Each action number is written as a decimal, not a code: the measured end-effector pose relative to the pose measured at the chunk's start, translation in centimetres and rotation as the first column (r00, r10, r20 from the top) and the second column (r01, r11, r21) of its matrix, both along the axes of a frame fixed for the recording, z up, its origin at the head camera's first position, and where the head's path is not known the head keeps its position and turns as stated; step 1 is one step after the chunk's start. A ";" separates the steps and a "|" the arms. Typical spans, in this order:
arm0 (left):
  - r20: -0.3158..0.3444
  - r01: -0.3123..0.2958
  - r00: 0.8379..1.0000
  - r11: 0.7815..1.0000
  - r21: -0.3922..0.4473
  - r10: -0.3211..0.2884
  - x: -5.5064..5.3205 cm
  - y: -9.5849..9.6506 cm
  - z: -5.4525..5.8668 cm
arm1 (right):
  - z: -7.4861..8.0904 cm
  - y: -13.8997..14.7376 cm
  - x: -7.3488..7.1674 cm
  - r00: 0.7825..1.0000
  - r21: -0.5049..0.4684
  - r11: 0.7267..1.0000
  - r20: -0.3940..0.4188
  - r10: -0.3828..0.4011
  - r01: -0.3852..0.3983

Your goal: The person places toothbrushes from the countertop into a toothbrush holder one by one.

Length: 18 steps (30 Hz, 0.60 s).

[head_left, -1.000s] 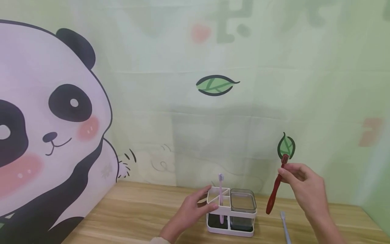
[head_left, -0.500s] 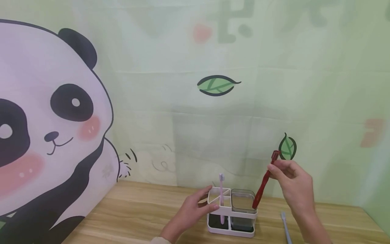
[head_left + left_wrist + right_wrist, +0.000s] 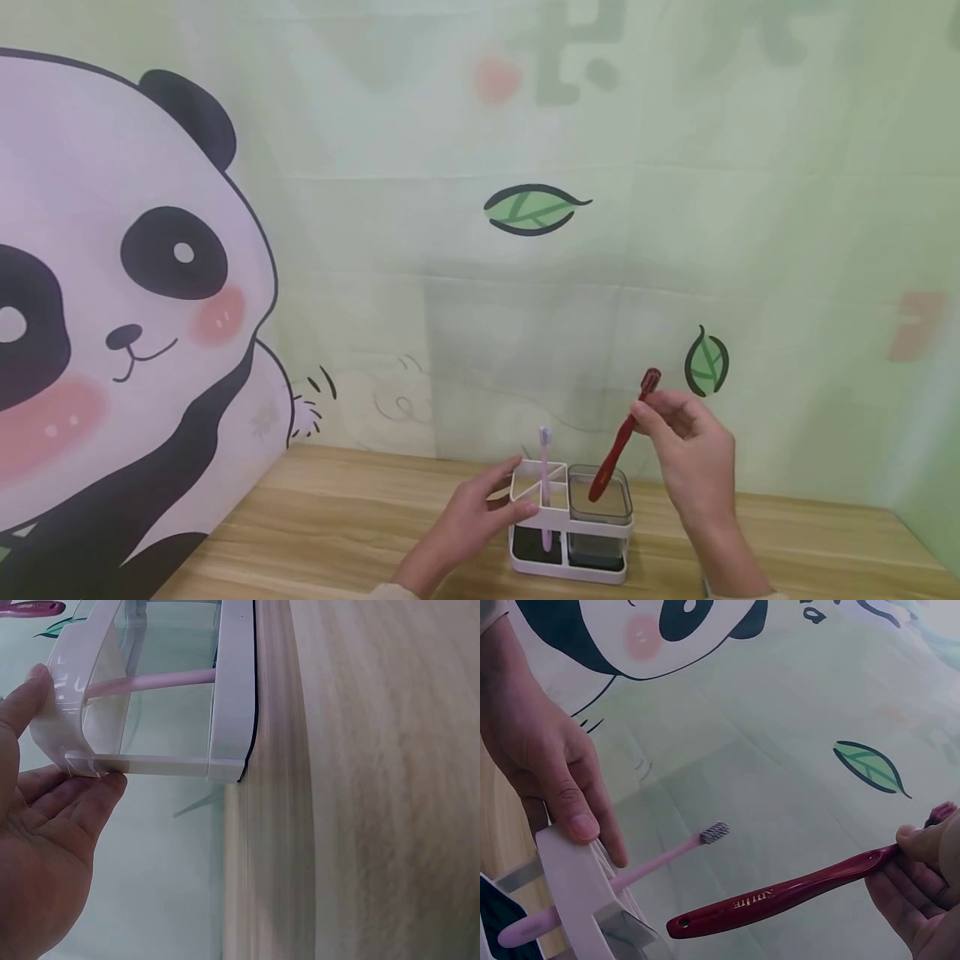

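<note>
My left hand [image 3: 480, 512] grips the left side of a white toothbrush holder [image 3: 592, 527], thumb at the front and fingers behind, as the left wrist view shows. A pink toothbrush [image 3: 660, 866] stands bristles up in one of its small compartments. A clear grey cup [image 3: 611, 515] fills its right half. Pinched near the head by my right hand [image 3: 693, 462] is a red toothbrush [image 3: 780, 899]. It slants, bristles up, and its handle end overlaps the cup's opening in the head view.
The holder stands on a wood-grain table [image 3: 337, 517]. Behind the table hangs a pale green cloth [image 3: 360, 250] printed with a panda and leaves. Most of a light blue toothbrush on the table is hidden behind my right forearm.
My right hand has moved left with the red toothbrush, bringing its handle end from right of the holder to above the cup. The left hand stays on the holder.
</note>
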<state>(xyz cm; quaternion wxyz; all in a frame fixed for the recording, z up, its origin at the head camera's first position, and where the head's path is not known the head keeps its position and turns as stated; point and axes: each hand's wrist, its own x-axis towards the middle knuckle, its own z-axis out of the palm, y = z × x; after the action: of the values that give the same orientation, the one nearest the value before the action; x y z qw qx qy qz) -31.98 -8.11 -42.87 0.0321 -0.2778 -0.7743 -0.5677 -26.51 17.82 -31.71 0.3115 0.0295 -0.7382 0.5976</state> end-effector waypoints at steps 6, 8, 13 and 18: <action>-0.001 0.004 1.000 1.000 0.002 -0.004 0.0 0.0 0.1 | -0.2 -0.9 -0.3 1.000 -0.001 1.000 -0.003 0.007 -0.007; 0.003 0.004 1.000 1.000 -0.001 -0.004 0.1 -0.1 0.1 | -0.3 -1.2 -0.4 1.000 -0.008 1.000 -0.010 0.015 -0.015; 0.014 0.006 1.000 1.000 -0.003 -0.006 0.0 -0.1 0.2 | -0.6 -2.0 -0.8 0.999 -0.012 0.999 -0.020 0.034 -0.034; 0.029 0.004 1.000 1.000 -0.010 -0.003 -0.1 -0.1 0.2 | -1.0 -2.7 -1.2 0.999 -0.015 0.999 0.003 0.047 -0.047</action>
<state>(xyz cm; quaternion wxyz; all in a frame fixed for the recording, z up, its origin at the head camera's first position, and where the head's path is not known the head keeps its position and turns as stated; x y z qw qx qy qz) -32.04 -8.19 -42.71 0.0185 -0.2710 -0.7770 -0.5679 -27.75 15.10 -32.71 0.2961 0.0436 -0.7336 0.6102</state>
